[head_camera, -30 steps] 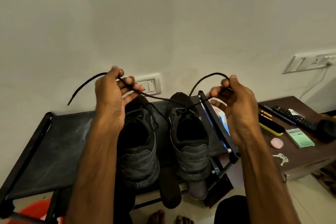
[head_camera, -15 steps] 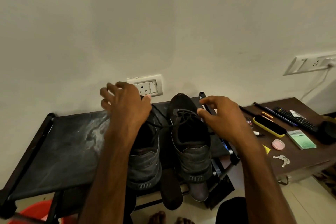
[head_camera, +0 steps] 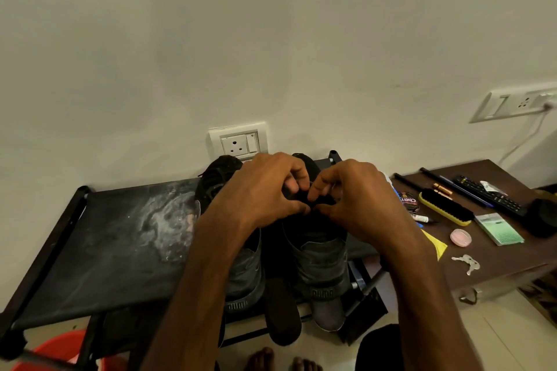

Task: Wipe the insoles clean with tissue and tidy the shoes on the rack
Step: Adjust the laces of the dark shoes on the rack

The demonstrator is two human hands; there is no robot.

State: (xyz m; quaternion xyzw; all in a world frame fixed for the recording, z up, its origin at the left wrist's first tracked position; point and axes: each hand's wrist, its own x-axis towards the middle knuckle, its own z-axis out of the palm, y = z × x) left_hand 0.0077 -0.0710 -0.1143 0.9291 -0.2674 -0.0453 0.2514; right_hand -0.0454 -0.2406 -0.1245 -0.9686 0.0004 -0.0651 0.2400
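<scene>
Pale bare wall with a socket plate [head_camera: 238, 141], and below it the black fabric top of the shoe rack [head_camera: 105, 244]. On it, side by side, left sneaker [head_camera: 248, 277] and right sneaker [head_camera: 319, 262], long axes running front to back, toes at the wall, heels at the near edge. Above the right sneaker's throat, left hand [head_camera: 262, 190] and right hand [head_camera: 358, 199], fingers curled, pinching the laces [head_camera: 304, 200] (mostly hidden, black on black). Between the sneakers, a dark insole [head_camera: 281, 319] hanging past the front edge.
</scene>
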